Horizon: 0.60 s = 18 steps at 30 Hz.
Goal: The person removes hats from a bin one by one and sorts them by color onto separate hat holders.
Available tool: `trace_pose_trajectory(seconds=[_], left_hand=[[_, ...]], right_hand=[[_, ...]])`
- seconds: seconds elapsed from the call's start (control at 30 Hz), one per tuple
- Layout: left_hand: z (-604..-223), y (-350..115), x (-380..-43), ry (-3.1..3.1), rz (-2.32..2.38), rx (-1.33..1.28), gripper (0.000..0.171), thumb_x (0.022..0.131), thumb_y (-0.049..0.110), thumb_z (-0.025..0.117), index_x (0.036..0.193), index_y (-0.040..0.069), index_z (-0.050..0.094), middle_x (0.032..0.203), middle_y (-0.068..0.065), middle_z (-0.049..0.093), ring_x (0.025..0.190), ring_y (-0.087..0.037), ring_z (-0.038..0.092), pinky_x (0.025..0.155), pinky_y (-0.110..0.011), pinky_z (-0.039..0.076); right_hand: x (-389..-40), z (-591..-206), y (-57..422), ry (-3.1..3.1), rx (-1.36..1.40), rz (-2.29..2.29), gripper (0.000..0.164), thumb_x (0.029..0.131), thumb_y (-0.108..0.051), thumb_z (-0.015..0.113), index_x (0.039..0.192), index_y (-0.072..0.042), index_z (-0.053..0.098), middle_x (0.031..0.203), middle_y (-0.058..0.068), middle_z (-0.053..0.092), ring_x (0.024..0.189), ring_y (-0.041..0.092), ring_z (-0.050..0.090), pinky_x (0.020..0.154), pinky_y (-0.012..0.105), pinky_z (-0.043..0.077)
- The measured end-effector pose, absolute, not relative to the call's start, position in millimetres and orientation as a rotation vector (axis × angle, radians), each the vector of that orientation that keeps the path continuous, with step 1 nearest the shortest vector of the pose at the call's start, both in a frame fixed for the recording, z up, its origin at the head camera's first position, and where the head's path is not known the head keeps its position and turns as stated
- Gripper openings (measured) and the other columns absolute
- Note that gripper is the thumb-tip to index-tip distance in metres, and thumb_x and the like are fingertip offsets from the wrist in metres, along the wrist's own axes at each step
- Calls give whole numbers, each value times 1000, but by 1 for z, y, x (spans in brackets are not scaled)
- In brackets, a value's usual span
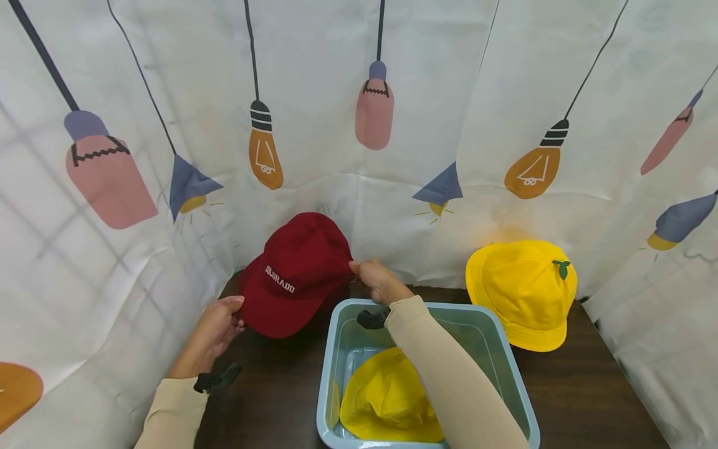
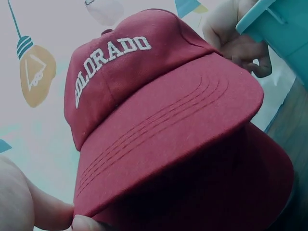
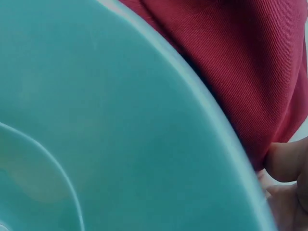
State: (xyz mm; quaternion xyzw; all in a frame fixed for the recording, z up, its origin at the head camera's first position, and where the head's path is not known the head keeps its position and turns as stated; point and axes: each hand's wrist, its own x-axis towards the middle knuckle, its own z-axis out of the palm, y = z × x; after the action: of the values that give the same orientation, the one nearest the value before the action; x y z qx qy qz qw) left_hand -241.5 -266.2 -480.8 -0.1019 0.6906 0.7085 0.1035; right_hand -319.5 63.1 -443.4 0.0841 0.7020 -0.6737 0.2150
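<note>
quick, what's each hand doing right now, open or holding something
Left hand: holding the red cap by its brim.
Right hand: pinching the same cap's other side.

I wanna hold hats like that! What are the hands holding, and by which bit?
The red cap: the left hand pinches its brim's edge, the right hand its crown's opposite side.

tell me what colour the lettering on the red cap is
The lettering on the cap is white, clearest in the left wrist view.

I can't tell home from workplace; I see a makeshift booth, lamp-printed white cloth point(image 1: 320, 81) screening a dark desk point(image 1: 583, 390) on three sides.
</note>
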Motion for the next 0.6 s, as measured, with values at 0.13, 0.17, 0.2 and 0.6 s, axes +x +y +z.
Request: trace_pose_trajectory(seconds=[0.13,0.17,0.2,0.6], left_hand=[[-481,-268,-243,2029,2099,-265,24,110,15,35,95,18,53,73,9,50,61,-6,46,62,-24,46],[-481,-269,-243,2023,2106,-258,25,111,15,35,95,18,54,73,9,51,61,-6,46,62,-24,46],[-480,-270,-243,2017,2110,-246,26,111,15,34,94,18,54,73,9,51,61,-5,46,61,-23,46],[-478,-274,-243,1987,2152,-225,28,110,14,33,95,19,55,75,10,54,61,-6,46,61,-23,45]], right_hand=[[-322,-435,64,2003,231,-1780,30,107,-27,47,97,-7,67,97,7,65,114,36,59,107,50,45],[-324,-431,64,2040,229,-1745,33,108,-30,46,103,-7,68,102,9,67,118,37,58,108,52,45],[-326,-427,64,2086,221,-1707,37,108,-34,43,109,-6,68,109,11,67,120,38,57,107,53,44],[-353,-389,66,2214,91,-1549,39,107,-43,45,113,-14,70,118,7,68,109,27,62,86,40,45]])
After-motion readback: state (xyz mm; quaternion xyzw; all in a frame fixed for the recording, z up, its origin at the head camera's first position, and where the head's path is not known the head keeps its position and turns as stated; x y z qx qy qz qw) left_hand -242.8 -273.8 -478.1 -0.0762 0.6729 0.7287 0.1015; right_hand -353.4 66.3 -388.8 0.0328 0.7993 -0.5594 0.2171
